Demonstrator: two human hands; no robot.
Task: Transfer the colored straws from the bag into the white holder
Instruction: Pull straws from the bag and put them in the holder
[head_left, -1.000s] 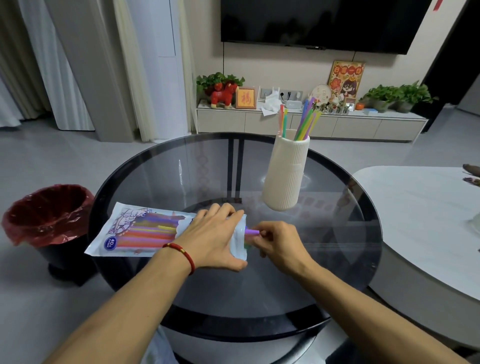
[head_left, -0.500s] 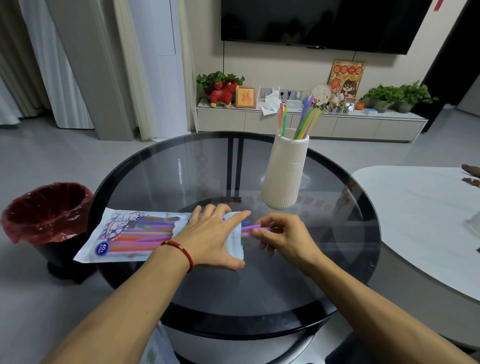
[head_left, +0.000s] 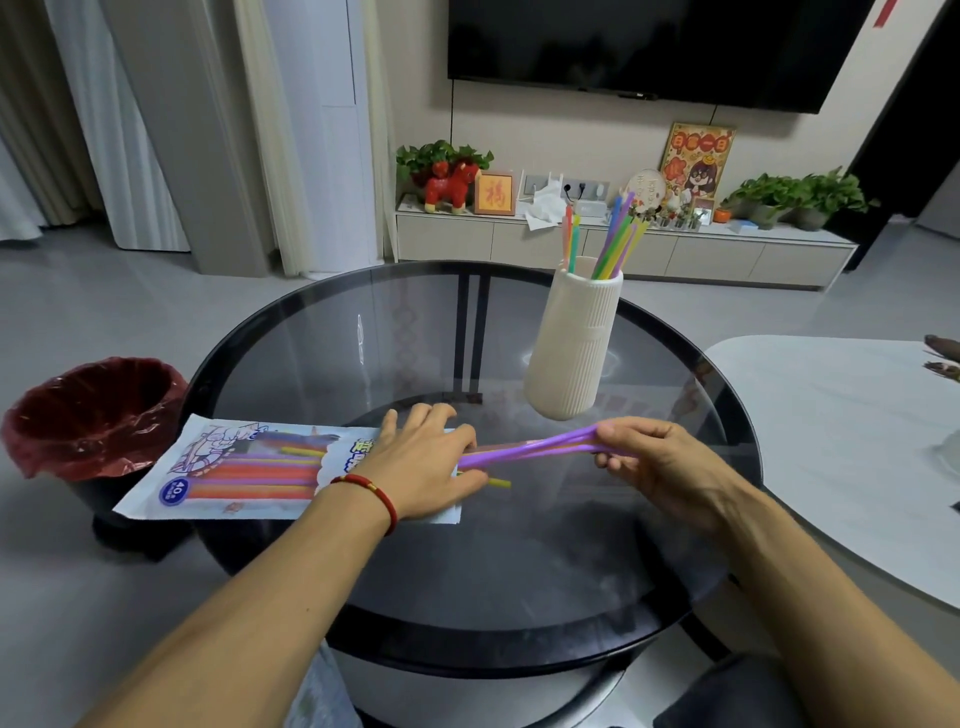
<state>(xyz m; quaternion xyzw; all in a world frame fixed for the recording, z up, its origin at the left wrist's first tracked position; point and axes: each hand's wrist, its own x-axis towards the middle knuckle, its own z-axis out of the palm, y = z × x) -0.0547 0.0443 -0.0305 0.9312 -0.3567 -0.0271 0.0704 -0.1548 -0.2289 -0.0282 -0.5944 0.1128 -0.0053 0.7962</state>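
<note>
Nearest me, the person's right hand (head_left: 657, 462) had changed most: a second earlier it was only picking at a purple tip at the mouth of the bag, and now its grip was pinched round the ends of the long purple plastic straws (head_left: 524, 450), drawn most of the way out, with their far ends hidden at the left hand. There looked to be two or three of them; the blur made it hard to say. I took this as one more batch nearly freed, with the lift to the holder to come.

The left hand (head_left: 423, 470), a red cord bracelet (head_left: 370, 491) at its wrist, lay flat with straight fingers on the open end of the one flat printed plastic bag (head_left: 234, 473), pinning it to the round dark glass worktop (head_left: 519, 582). A single yellow straw tip (head_left: 498, 483) poked out beside the thumb. Through the bag's window I counted roughly six or seven coloured straws left, in orange, purple and yellow.

Farther off stood the one tall ribbed white holder (head_left: 574, 343), upright on the worktop and apart from both hands, already carrying about eight straws in green, blue, yellow and pink.

Left of the worktop, on the floor, sat one bin with a red liner (head_left: 88, 415).
</note>
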